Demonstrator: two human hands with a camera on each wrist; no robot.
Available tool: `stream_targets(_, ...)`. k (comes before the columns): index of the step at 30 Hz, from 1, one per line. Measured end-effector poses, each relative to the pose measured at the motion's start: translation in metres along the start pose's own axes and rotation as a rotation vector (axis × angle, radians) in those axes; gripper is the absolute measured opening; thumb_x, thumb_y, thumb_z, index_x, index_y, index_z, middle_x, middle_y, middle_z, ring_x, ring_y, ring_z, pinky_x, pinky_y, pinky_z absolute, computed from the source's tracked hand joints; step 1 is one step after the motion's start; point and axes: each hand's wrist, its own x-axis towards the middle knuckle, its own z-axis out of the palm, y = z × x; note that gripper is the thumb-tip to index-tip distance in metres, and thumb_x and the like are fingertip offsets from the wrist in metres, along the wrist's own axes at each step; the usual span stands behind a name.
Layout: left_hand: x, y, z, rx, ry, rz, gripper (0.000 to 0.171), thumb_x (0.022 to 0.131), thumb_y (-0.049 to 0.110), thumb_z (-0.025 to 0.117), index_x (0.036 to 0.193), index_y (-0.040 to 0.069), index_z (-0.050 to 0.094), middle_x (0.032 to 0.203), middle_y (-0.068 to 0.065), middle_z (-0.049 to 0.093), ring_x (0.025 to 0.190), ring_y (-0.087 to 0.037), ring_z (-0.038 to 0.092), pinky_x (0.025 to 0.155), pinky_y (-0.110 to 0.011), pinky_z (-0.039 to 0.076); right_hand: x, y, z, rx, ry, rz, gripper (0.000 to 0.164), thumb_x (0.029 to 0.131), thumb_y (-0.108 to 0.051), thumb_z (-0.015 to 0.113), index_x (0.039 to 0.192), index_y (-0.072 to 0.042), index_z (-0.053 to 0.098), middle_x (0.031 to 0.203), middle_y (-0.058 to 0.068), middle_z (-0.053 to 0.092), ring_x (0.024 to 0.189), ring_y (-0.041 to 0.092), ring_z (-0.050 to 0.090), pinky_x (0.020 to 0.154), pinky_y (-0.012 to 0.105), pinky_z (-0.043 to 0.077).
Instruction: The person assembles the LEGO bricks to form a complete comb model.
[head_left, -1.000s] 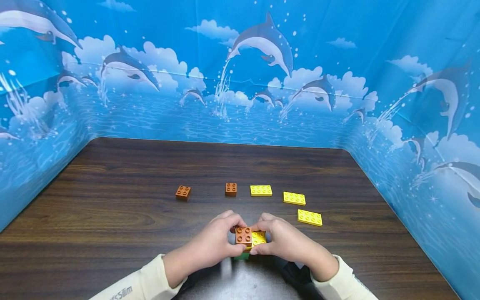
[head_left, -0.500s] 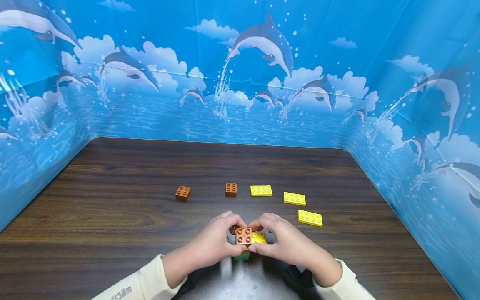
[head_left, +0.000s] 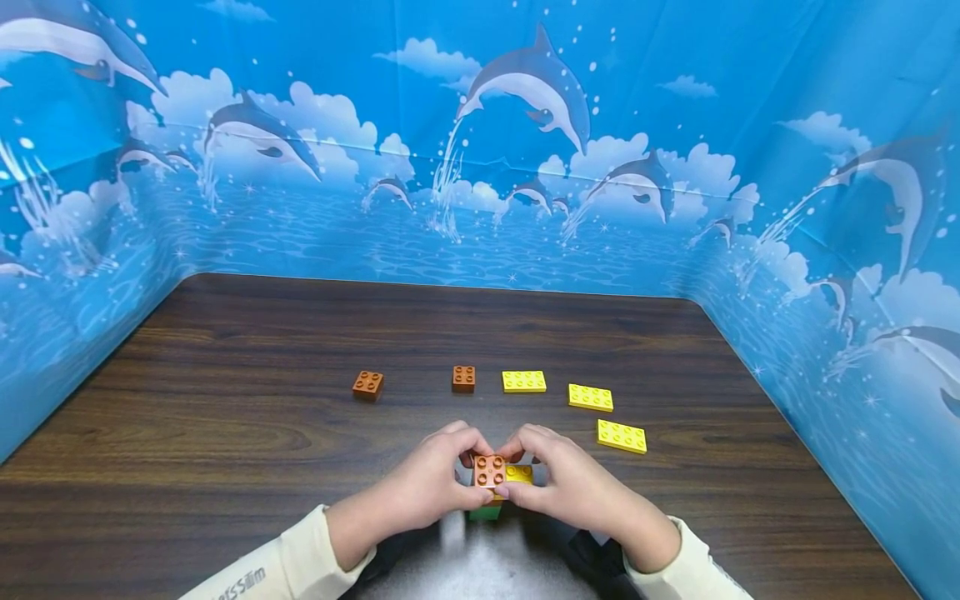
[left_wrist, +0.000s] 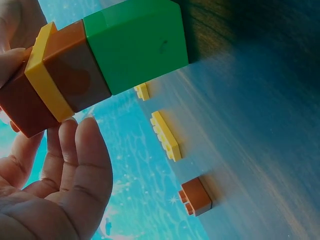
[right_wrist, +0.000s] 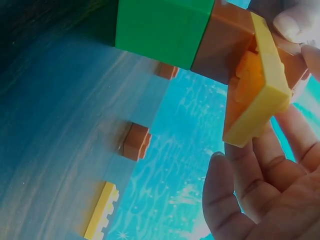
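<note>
A small tower stands at the front of the table: a green block (head_left: 485,513) at the bottom, a brown brick (left_wrist: 75,70) on it, then a yellow plate (head_left: 519,473) and a second brown brick (head_left: 490,472) on top. The yellow plate juts out to the right past the bricks, its hollow underside visible in the right wrist view. My left hand (head_left: 435,473) grips the top brown brick from the left, thumb in front and fingers behind. From the right, my right hand (head_left: 562,477) holds the same brick, its thumb at the front corner above the plate.
Beyond the hands lie two loose brown bricks, one on the left (head_left: 367,385) and one near the middle (head_left: 463,379). Three yellow plates (head_left: 524,382) curve away to the right of them. A blue dolphin-print sheet (head_left: 450,208) surrounds the dark wooden table (head_left: 247,400).
My right thumb and fingers have shifted slightly left, from the yellow plate onto the top brown brick. The left hand keeps its grip, and the loose pieces lie where they were.
</note>
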Motion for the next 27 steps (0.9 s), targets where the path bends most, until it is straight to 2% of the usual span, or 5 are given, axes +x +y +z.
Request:
stream_targets(5,0.0006,0.0001,-0.0003,0.007,-0.006,0.011,0.026,0.073,0.011,0.082,0.090,0.010,0.063,0.088,0.003,0.052,0.083,-0.013,0.051,0.070,-0.024,0.042,0.0003,0.0020,-0.0015,0.017,-0.007,-0.038,0.018,0.088,-0.021,0.072,0.100,-0.014,0.061,0.097,-0.008,0.060,0.090,0.012,0.054,0.081,0.032,0.049)
stream_targets(14,0.0019,0.0000,0.0013,0.002,-0.010,0.006,0.025,0.074,0.011,0.082,0.090,0.011,0.063,0.087,0.003,0.051,0.082,-0.012,0.050,0.068,-0.023,0.042,0.0011,0.0043,-0.0030,0.057,-0.049,-0.007,0.020,0.089,-0.025,0.070,0.103,-0.013,0.061,0.101,-0.006,0.062,0.094,0.011,0.056,0.085,0.037,0.050)
stream_targets(20,0.0025,-0.0012,0.0016,-0.003,-0.011,-0.007,0.024,0.074,0.010,0.081,0.090,0.011,0.063,0.088,0.003,0.051,0.083,-0.013,0.050,0.068,-0.023,0.043,0.0027,0.0026,-0.0036,0.014,-0.046,-0.023,0.019,0.089,-0.024,0.070,0.102,-0.013,0.061,0.101,-0.006,0.062,0.096,0.015,0.057,0.085,0.037,0.050)
stream_targets(27,0.0017,-0.0013,0.0017,-0.008,-0.010,-0.014,0.025,0.074,0.011,0.081,0.090,0.011,0.063,0.086,0.003,0.050,0.082,-0.014,0.049,0.067,-0.023,0.042,0.0000,-0.0009,-0.0058,-0.033,-0.046,0.032,0.023,0.088,-0.028,0.071,0.107,-0.017,0.064,0.104,-0.009,0.062,0.100,0.016,0.057,0.087,0.036,0.049)
